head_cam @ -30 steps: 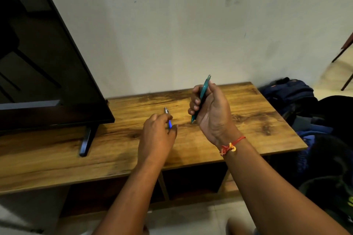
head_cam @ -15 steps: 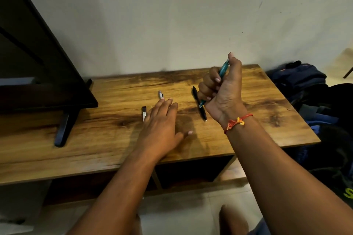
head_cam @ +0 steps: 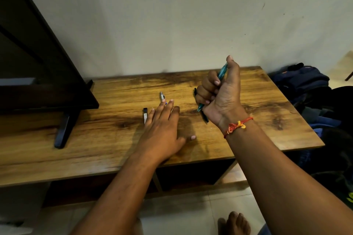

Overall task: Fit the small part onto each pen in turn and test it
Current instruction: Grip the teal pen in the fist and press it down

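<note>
Here, wooden table, pale wall, teal pen

The left forearm and right forearm are bare down to the view's lower edge. A thin red-orange thread band circles the right wrist, at 5 o'clock of the right grip, tied in a small knot with a yellow bit. At 5 o'clock of the view shows a bare foot, with blue cloth at its 3 o'clock.

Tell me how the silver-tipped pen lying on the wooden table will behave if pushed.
The slim, round silver-tipped pen would probably roll across the smooth wooden table if nudged sideways. It looks rigid and light, so it likely lifts easily.
</note>
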